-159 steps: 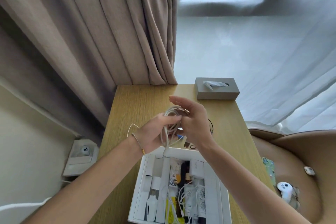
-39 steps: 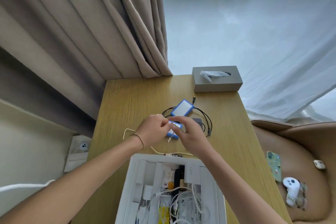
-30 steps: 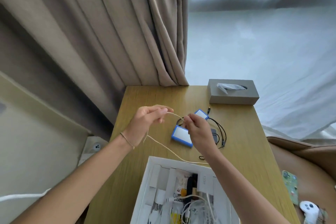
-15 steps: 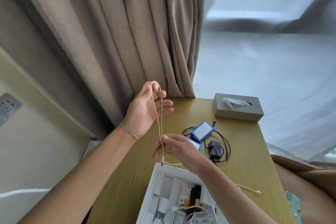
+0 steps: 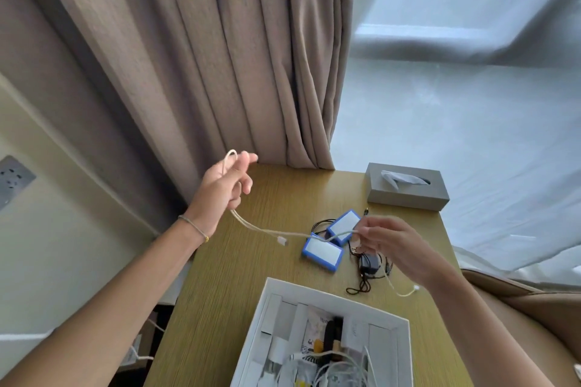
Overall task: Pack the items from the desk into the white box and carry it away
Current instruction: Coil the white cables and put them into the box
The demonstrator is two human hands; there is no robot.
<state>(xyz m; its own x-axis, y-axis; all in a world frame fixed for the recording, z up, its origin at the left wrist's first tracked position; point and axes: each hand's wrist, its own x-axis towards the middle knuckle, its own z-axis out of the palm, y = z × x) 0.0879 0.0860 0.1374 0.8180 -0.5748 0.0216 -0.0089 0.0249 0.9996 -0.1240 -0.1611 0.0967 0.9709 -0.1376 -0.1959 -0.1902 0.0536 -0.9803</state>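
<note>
Grey tissue box (image 5: 407, 192), brown curtain (image 5: 201, 50)

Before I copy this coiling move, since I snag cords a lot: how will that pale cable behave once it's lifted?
Probably floppy: the pale cable sags between the left hand and right hand. Likely light, since fingertips alone carry it. Its loose plug ends dangle, so they may swing and catch on the black cord or white box.

No text, label, brand or number can be read anywhere; faint dark marks on a packet (image 5: 317, 328) inside the white box (image 5: 399, 355) are too blurred to make out.
</note>
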